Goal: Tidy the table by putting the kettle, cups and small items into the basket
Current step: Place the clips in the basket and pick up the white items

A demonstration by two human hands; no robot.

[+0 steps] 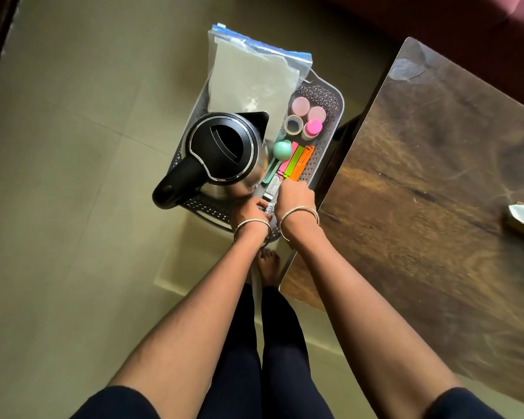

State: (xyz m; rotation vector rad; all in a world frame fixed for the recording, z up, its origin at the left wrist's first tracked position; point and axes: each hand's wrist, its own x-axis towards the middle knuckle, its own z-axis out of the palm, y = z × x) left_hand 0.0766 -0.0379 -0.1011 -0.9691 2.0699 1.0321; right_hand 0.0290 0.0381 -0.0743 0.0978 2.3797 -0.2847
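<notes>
One kettle [224,146] and three pink cups [316,114] sit in the basket [330,95] beside the counter [436,176]. Left grip [250,211] pinches a tag [269,208]; right grip [294,196] unclear.

My kettle [221,149]: black, steel; basket [330,101]: grey, perforated; clips [297,161]: pink, green, orange; labelled item [269,208]: white; desk [421,176]: brown woodgrain.

Kettle [224,152] in basket [330,95], left side; bag [248,74] behind; clips [297,161] right (table [436,176] beyond).
</notes>
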